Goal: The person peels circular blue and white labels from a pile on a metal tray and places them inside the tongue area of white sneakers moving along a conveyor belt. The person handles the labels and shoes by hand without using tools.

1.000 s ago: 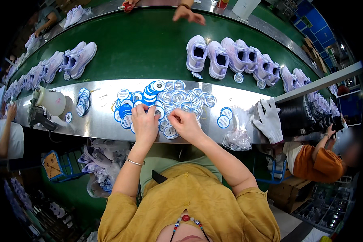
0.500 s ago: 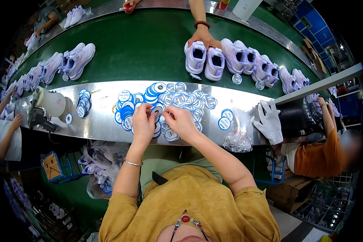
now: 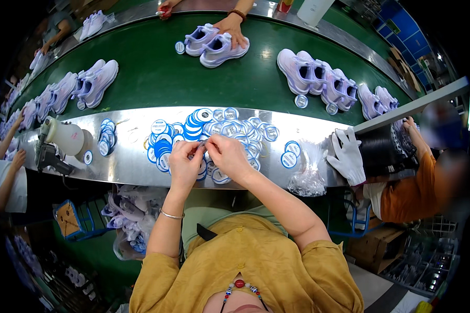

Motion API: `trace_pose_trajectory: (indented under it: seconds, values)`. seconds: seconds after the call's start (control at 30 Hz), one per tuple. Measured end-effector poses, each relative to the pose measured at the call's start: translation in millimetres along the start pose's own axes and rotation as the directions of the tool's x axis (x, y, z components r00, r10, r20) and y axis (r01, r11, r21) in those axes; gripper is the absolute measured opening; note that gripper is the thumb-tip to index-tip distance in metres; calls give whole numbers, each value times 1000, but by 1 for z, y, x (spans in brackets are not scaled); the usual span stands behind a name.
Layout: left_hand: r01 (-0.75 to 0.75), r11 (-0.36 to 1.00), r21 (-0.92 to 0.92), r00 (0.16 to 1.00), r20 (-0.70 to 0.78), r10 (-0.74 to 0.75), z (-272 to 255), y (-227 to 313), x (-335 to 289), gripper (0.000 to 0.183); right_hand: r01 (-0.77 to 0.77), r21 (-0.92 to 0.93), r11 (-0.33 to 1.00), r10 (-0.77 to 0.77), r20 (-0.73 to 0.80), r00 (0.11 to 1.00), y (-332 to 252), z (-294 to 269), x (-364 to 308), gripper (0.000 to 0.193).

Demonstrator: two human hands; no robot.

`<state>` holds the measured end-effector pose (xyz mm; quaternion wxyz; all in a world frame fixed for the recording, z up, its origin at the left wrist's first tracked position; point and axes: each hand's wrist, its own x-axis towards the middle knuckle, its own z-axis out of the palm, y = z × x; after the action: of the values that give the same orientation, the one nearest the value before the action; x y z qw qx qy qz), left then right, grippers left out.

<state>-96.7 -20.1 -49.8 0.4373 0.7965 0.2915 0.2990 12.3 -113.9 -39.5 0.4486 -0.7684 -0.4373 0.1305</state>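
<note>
Round blue-and-white tags (image 3: 163, 145) are overlapping in a messy heap on table (image 3: 125, 156); greyish-white tags (image 3: 230, 128) are crowding alongside.

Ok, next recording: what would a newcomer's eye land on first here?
Probably the big pile of round blue-and-white tags spread on the metal worktop, with the person's left hand and right hand meeting at the fingertips over its near side. Beyond it, a co-worker's hand rests on a pair of pale lilac shoes on the green surface.
</note>
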Motion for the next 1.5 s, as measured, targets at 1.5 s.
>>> trace_pose_trajectory:
  seconds: [1.5]
  values:
    - [-128,989,-68,853,502,145,216,80,98,20,-400,-93,912,383,-157,910,103,-172,-74,16]
